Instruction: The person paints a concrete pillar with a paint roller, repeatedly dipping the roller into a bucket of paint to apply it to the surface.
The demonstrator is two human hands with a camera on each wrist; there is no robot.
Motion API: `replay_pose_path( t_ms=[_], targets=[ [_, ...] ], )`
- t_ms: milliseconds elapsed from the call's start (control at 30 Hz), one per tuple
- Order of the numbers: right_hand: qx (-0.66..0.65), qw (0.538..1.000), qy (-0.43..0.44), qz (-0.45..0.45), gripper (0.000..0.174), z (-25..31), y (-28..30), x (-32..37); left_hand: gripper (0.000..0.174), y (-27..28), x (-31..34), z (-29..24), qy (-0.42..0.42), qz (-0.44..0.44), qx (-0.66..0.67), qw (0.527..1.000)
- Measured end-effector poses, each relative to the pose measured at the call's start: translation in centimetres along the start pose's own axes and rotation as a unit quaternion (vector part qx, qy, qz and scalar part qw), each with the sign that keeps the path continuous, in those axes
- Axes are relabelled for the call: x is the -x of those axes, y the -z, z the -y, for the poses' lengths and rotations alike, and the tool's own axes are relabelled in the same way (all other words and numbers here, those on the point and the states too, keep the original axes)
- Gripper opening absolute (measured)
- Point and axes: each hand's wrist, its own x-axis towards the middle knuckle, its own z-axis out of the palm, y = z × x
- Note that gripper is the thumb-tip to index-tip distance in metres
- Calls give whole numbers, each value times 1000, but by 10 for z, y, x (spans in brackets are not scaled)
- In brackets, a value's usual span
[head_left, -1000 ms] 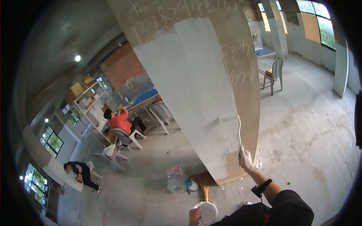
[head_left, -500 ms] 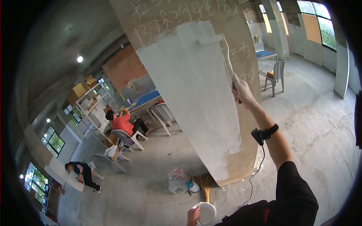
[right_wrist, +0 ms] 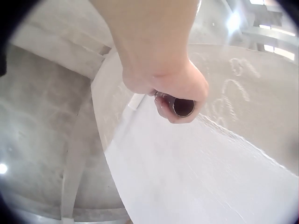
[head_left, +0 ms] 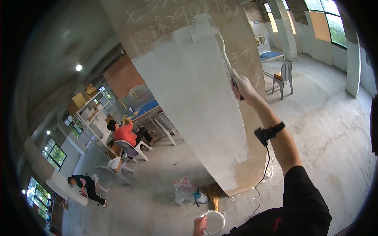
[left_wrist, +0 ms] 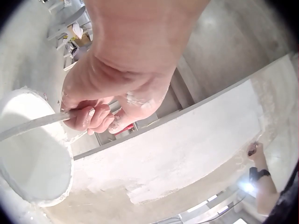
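Observation:
My right hand grips the dark handle of a paint roller, whose head lies against the upper part of the pillar. Wet white paint covers much of this face, with bare brownish concrete around it. In the right wrist view the roller's white sleeve shows beyond the fist, and the handle's hollow end faces the camera. Low in the head view, my left hand holds the bail handle of a white bucket, its fingers curled around it. White paint fills the bucket's inside and smears my thumb.
A straw broom, a blue-topped bottle and a clear plastic bag are at the pillar's foot. A seated person in red and a bending person are to the left. A cable hangs from my right wrist camera.
My right hand has swung the roller from low on the pillar up to near the top of the painted area, then slightly left. The left hand stays at the bucket.

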Motion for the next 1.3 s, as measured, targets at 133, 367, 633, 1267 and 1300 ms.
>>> replay_pose_path(
  t_ms=[133, 367, 633, 1267, 1300],
  targets=[
    [33, 999, -40, -6, 55, -54, 10, 52, 22, -2, -1, -1, -6, 15, 11, 1000],
    [63, 985, -153, -50, 55, -167, 24, 140, 23, -16, 11, -15, -2, -18, -25, 1000],
    [105, 953, -279, -61, 57, -274, 51, 229, 24, -19, 34, -19, -21, -70, -73, 995],
    [112, 896, -415, -108, 52, -362, 65, 301, 26, -25, 85, -14, 40, -103, 7, 994],
    [70, 909, -397, -110, 50, -349, 61, 296, 26, -26, 87, -14, 40, -102, 9, 994]
  ],
)
